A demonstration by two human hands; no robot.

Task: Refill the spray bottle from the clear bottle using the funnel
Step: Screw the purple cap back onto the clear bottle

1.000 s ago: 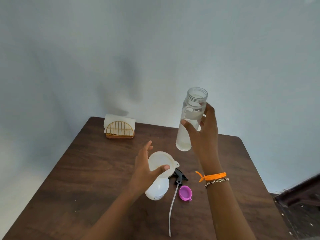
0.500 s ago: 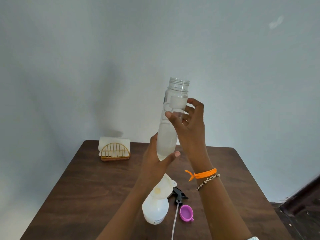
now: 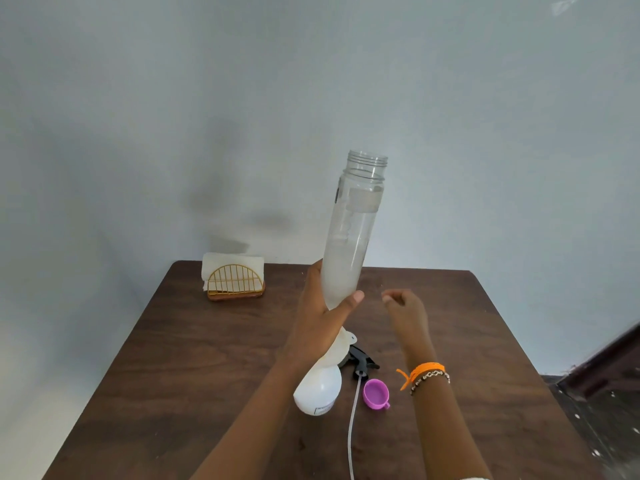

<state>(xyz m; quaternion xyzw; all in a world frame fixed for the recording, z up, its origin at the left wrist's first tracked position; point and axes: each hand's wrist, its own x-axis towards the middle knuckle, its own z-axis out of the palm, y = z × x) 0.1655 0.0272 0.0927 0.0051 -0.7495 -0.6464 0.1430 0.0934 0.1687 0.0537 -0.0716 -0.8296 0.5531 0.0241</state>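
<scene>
The clear bottle, uncapped and upright, is now gripped near its base by the left hand alone; the right hand (loosely curled, empty) has been withdrawn. Funnel and spray bottle wait below, pouring evidently next.

Dark wooden table, napkin holder, spray bottle, spray head, purple cap
</scene>
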